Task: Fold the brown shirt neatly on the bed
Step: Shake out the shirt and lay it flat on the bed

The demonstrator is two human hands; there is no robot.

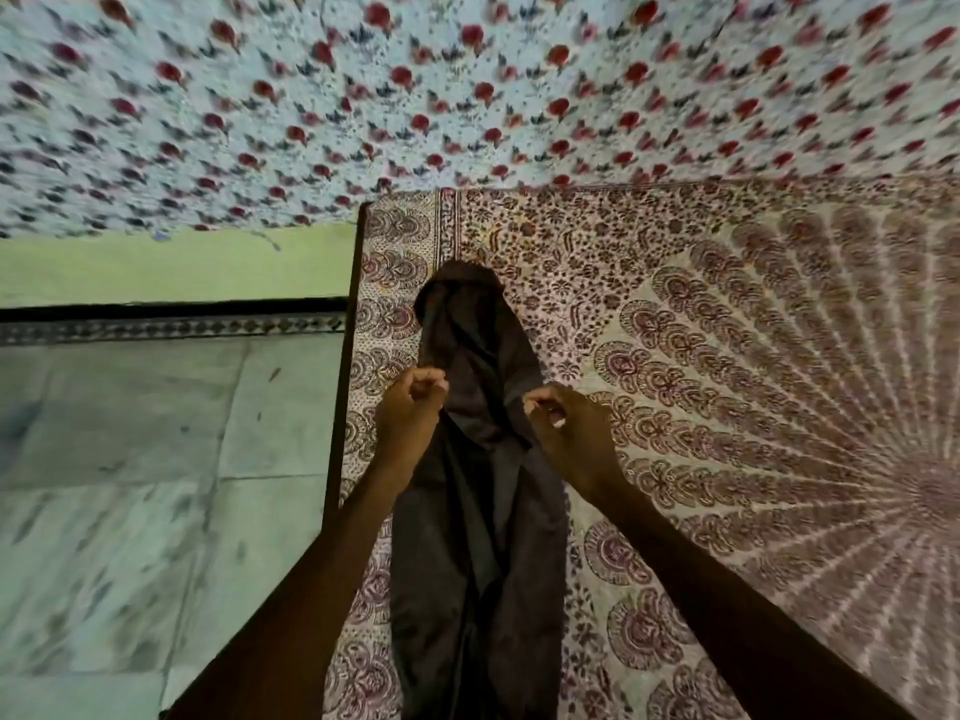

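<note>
Head view: the bed's patterned sheet fills the right of the picture, its fan print spreading from 3 o'clock. A floral cloth hangs across the whole top. The tiled floor and a strip of green wall sit out at 9 o'clock, beyond the dark bed frame.

The brown shirt lies on the sheet close to that left edge of the bed. It's drawn into one long narrow strip, with its long axis running from 6 o'clock near my body to 12 o'clock, ending in a rounded bunch at the far tip.

My left hand is at the strip's left edge, fingers curled tight, gripping cloth. My right hand is at the right edge, level with it, fingers and thumb pinched on the fabric. The motion blur hides exactly how much cloth each hand has. The shirt runs straight between them, so both hands are equally near, roughly two-thirds of the way up its length. Creases gather toward both grips.

It's a rumpled band, not a flat panel, so I'd judge the folding is barely begun. The long axis points away from me. The next move probably means pulling toward 9 and 3 o'clock to open the width. The risk is on my left, where the bed edge is just beside the shirt and cloth could slide off.
</note>
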